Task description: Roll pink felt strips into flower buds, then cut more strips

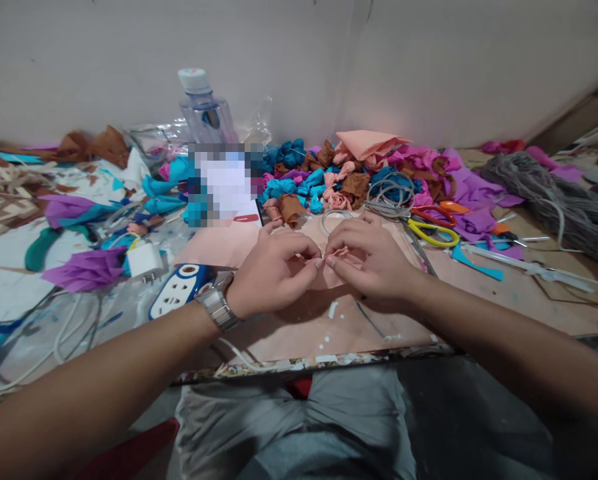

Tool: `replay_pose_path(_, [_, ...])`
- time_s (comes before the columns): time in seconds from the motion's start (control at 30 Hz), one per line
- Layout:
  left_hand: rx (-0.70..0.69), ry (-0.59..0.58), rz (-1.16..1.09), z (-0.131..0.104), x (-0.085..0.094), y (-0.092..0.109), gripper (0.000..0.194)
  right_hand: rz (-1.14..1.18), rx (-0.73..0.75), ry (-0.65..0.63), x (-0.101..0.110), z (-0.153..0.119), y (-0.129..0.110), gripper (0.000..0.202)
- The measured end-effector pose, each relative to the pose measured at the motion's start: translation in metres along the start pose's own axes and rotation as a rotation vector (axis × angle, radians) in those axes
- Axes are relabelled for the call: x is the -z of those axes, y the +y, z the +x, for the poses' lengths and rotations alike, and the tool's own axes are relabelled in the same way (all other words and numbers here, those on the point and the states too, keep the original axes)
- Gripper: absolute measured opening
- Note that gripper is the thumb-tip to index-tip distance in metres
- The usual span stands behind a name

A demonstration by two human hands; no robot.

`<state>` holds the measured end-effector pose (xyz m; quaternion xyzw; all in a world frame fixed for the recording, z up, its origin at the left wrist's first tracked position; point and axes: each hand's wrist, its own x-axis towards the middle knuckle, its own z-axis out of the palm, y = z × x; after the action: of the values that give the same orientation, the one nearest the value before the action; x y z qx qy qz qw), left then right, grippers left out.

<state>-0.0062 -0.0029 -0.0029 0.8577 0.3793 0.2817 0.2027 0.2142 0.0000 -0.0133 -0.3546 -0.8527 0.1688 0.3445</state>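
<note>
Over the middle of the table, my left hand [279,270] and my right hand [376,257] meet with their fingertips close together. Both are closed in a pinch on a small piece of peach crepe paper [345,254], which shows mostly under the right fingers. My hands hide much of the paper. Just beyond them lie a coil of thin wire [391,192] and a pile of crepe paper roses [336,190] in blue, brown, peach and pink. A folded peach crepe sheet [371,143] rests on top of the pile.
Yellow-handled scissors [433,233] and a glue gun stick-like white tool [533,267] lie right, near grey yarn [553,193]. Leftward are a power strip [176,293], a white charger [145,260], green-handled pliers [41,249] and purple paper [86,269]. A bottle [206,113] stands behind a phone [229,190].
</note>
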Motion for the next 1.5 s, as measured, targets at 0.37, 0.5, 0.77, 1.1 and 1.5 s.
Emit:
replay_pose_path(0.37, [-0.044, 0.030, 0.075, -0.0009, -0.0004, -0.0010, 0.016, -0.024, 0.008, 0.016, 0.0000, 0.0006, 0.0022, 0.008])
replay_pose_path(0.5, [-0.038, 0.046, 0.056, -0.0005, -0.0002, -0.0016, 0.014, -0.019, 0.011, 0.018, 0.0000, 0.0011, 0.0031, 0.006])
replay_pose_path(0.77, [-0.031, 0.021, 0.057, -0.0015, -0.0001, -0.0011, 0.017, -0.018, 0.008, 0.016, -0.0008, 0.0006, 0.0042, 0.004])
replay_pose_path(1.1, [0.023, 0.145, 0.088, 0.0001, 0.0023, -0.0047, 0.017, 0.021, -0.040, 0.115, 0.0029, 0.0046, 0.0034, 0.007])
replay_pose_path(1.5, [0.115, 0.322, 0.171, 0.0036, 0.0030, -0.0083, 0.011, -0.019, -0.107, 0.224, 0.0049, 0.0073, 0.0065, 0.010])
